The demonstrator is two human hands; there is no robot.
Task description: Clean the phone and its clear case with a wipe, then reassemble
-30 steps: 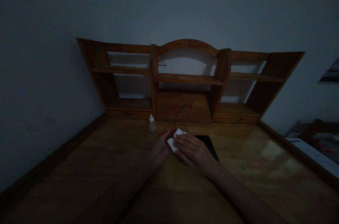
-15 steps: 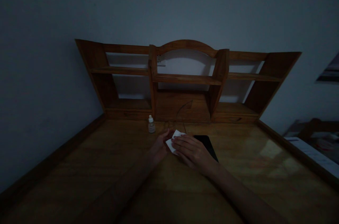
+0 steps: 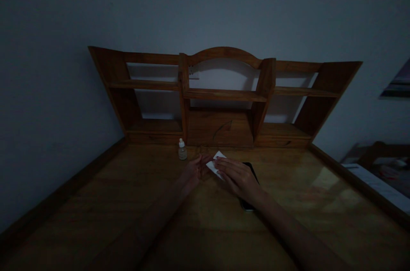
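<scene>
Dropper bottle point(image 3: 182, 151) standing, white sheet point(image 3: 215, 167) being gripped

We are finding the left hand point(image 3: 190, 175) hovering just right of the bottle; its fingers are lying in shadow, and we cannot tell whether they are pinching anything. Farther right of the bottle, the right hand point(image 3: 241, 177) is pinching the sheet, fingers pressing together. Beyond, a black flat object point(image 3: 247, 205) is lying partly hidden.

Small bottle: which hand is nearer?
Left. The left hand is just right of the small bottle, toward the camera; the right hand is farther right, also nearer the camera.
</scene>
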